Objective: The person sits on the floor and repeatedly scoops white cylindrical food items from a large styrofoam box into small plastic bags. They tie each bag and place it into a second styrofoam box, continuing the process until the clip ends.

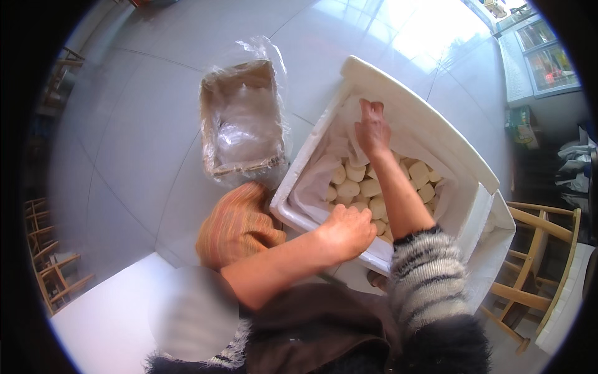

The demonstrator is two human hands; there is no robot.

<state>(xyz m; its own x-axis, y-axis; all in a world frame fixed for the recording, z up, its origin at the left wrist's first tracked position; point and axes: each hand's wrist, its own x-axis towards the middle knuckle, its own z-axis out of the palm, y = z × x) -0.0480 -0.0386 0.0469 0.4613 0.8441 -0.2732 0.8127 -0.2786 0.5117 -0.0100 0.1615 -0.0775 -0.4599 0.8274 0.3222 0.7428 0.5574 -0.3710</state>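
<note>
A large white foam box stands before me, lined with white cloth. Many pale, rounded blocks lie in it; what they are made of I cannot tell. My right hand is at the far part of the box, touching the cloth, its fingers pointing away; whether it grips the cloth is unclear. My left hand is curled over the near edge of the box, just above the blocks, and its fingertips are hidden. Both sleeves are pushed up.
Left of the box, a carton lined with clear plastic film stands on the tiled floor. An orange striped cloth lies between it and my left forearm. A white surface is at lower left, a wooden chair at right.
</note>
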